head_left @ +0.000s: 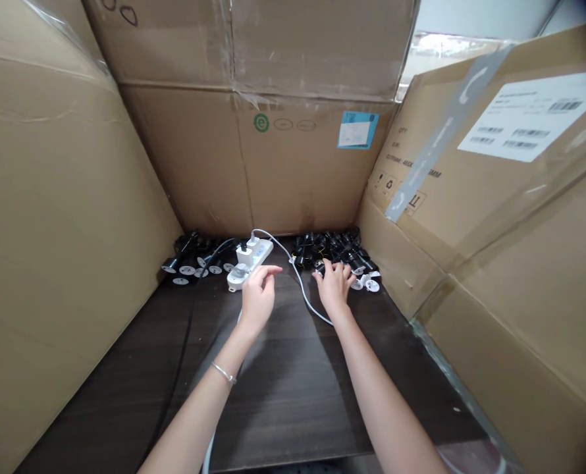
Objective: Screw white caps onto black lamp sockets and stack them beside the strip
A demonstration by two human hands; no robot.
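Observation:
My right hand (335, 286) reaches into a pile of black cylindrical pieces with cords (317, 247) at the back right of the dark table. Its thumb and fingers close around a small black piece (320, 268) at the near edge of the pile; the fingers partly hide it. White round discs (372, 285) show beside this hand. My left hand (258, 296) is held just in front of a white power strip (261, 253), its index finger stretched to the right and the thumb apart, with nothing visible in it. White plugs or adapters (244, 253) sit in the strip.
More black pieces with white discs (187, 270) lie at the back left. A white cable (300, 283) loops across the dark table (293, 382), and a black cord runs down its left side. Large cardboard boxes stand left (66, 230), behind (303, 178) and right (451, 230).

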